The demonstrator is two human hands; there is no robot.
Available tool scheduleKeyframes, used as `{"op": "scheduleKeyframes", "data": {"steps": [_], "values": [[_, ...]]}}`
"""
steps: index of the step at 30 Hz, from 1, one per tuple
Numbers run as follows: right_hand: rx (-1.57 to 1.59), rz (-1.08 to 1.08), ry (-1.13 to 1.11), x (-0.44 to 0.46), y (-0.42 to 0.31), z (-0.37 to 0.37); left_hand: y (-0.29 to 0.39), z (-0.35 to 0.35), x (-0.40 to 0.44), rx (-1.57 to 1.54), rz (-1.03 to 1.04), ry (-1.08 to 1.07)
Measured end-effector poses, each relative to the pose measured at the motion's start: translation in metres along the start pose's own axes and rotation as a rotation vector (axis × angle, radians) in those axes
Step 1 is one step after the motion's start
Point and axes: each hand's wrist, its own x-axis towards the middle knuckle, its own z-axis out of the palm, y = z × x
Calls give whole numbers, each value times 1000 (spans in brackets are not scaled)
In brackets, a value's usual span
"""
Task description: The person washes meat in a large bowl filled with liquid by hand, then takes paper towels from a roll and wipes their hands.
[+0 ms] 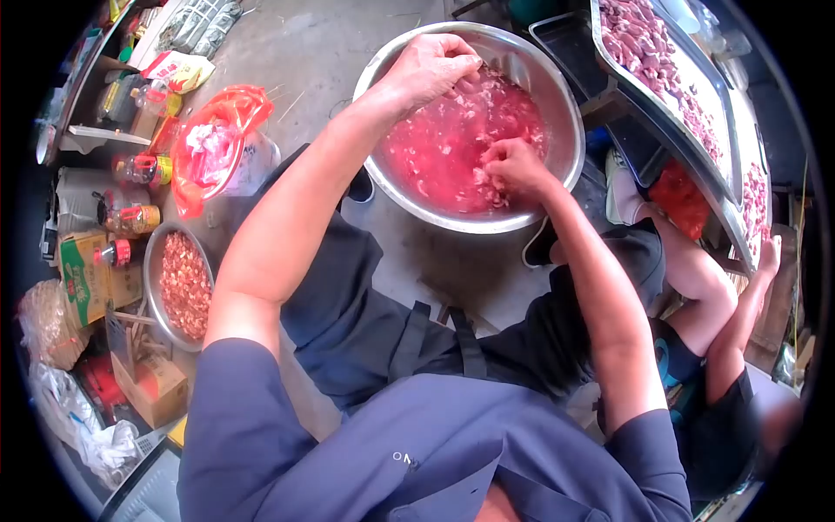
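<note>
A wide metal basin (565,96) stands on the floor between my knees. It holds reddish water with many small pieces of raw meat (426,178), some pale, floating in it. My left hand (432,68) is over the basin's far side, its fingers closed in a pinch; what they hold is hidden by the hand. Lower and to the right, my right hand (515,167) is at the water's surface, with fingers closed around small pieces of meat.
Metal trays of raw meat (644,48) stand on a rack at right, where another person's arm (739,317) and leg show. At left are a bucket with a red plastic bag (252,109), a bowl of reddish chopped pieces (184,287), bottles (130,217) and a cardboard box (152,391).
</note>
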Motion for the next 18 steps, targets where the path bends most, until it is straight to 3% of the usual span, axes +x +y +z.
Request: {"op": "scheduleKeyframes", "data": {"steps": [2,5,9,15,18], "values": [[606,372,-163,-5,-30,-24,-5,0,0,68,-84,-70],[873,394,-60,3,-38,-23,-29,-4,-5,276,-118,-174],[1008,361,54,12,-42,-41,-46,16,-6,309,-164,-347],[1155,272,115,7,-57,-51,-50,44,-8,-54,-192,-271],[893,182,253,6,-68,-44,-49,42,-5,-155,-247,-148]]}}
